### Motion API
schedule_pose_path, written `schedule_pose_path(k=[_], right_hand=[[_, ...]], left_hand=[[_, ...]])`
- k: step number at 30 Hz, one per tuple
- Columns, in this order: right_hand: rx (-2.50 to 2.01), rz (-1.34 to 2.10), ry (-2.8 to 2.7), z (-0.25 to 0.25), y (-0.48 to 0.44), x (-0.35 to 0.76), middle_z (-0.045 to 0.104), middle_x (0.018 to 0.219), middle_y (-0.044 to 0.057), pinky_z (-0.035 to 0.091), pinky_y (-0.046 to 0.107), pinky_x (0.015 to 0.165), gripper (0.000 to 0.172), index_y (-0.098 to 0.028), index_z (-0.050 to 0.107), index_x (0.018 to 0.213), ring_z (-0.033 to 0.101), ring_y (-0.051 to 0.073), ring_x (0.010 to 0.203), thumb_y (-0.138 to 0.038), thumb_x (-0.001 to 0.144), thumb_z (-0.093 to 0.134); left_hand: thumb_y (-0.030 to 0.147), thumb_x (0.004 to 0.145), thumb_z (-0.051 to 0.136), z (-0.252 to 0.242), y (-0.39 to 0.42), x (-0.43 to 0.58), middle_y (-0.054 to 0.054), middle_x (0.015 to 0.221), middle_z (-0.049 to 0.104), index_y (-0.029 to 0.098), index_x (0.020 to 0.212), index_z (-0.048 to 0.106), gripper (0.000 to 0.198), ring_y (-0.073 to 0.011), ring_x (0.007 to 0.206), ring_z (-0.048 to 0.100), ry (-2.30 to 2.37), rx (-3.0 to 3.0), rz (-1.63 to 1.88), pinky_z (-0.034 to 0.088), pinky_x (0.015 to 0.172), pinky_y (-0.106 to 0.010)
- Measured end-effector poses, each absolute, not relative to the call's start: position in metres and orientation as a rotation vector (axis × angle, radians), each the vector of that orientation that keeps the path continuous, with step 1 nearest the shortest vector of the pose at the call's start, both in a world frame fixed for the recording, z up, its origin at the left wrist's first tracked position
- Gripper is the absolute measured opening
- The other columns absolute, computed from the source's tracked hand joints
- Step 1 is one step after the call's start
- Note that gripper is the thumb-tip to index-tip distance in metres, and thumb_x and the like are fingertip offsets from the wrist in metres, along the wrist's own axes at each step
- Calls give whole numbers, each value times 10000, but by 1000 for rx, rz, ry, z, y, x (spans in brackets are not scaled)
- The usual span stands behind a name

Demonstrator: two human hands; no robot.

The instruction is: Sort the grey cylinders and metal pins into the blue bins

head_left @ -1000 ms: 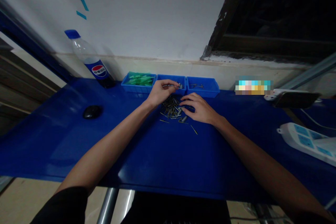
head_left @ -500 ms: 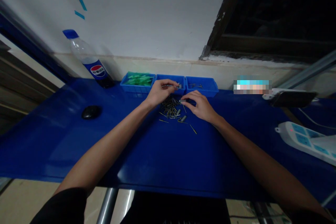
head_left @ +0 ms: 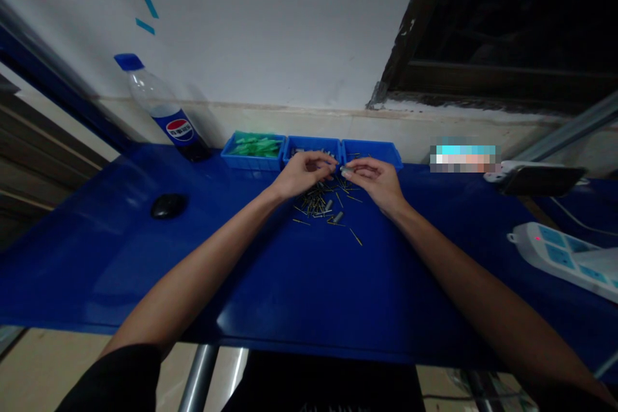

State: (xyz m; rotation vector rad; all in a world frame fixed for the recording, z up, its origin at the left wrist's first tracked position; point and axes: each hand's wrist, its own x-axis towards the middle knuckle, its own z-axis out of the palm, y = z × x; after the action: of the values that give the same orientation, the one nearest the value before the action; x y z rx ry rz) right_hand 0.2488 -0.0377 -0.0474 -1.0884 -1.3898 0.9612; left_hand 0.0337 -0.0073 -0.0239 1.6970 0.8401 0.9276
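Above the pile, my left hand (head_left: 305, 174) is closed, thumb and fingers pinched at the front edge of the middle blue bin (head_left: 313, 141). Whatever it holds is too small to make out. Facing it from the right, my right hand (head_left: 379, 181) pinches a small grey cylinder (head_left: 344, 169) between thumb and fingertips. A narrow gap separates the two hands' fingertips. Below them lies a heap of thin brass-and-dark metal pins (head_left: 315, 201), partly covered by my left hand. Two more grey cylinders, one of them a grey plug (head_left: 338, 216), rest at its near edge.
The left blue bin (head_left: 251, 164) holds green plastic pieces (head_left: 255, 144); a few pins lie in the right blue bin (head_left: 386, 153). A Pepsi bottle (head_left: 178, 129) and a black mouse (head_left: 167, 206) stand left. At right are a phone (head_left: 541, 181) and a power strip (head_left: 545, 251).
My left hand has shifted right from over the middle bin. My right hand has risen away from the pile with the grey cylinder, and the fingertips are now closer together.
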Motion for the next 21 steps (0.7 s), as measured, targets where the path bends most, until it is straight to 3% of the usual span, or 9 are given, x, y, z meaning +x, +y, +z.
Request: schedule_pose_path(k=[8,15,18,21], right_hand=[[-1082,933,-1467,-45,-44,243,744,830,19,631,453,856,363,-254,641,825,741,222,779,-365,632,927],[-1115,931,-1569,-53,-41,244,790,937,55,633,436,829,331,-254,650,964,755,231,814,-336,728,867],[-1102,694,-1864,-56,-43,245,799,1090,77,594,505,956,211,-255,717,1089,747,270,1004,-296,883,738],[-1025,436,-2208,-60,-47,244,746,1331,65,478,578,1128,320,-284,727,1258,624,295,1298,-199,984,585]], left_hand=[[246,823,745,-24,-10,34,-94,863,792,142,1004,770,211,-186,796,757,760,1724,849,616,822,-357],[211,776,776,-24,-5,30,-94,930,794,138,956,772,194,-201,856,769,917,1594,1106,619,898,-397],[247,796,787,-27,1,26,-102,991,798,134,939,773,184,-209,920,757,1003,1583,1240,601,941,-405],[262,799,795,-31,7,23,-102,1034,801,144,942,784,185,-217,976,738,1046,1580,1302,588,960,-392]])
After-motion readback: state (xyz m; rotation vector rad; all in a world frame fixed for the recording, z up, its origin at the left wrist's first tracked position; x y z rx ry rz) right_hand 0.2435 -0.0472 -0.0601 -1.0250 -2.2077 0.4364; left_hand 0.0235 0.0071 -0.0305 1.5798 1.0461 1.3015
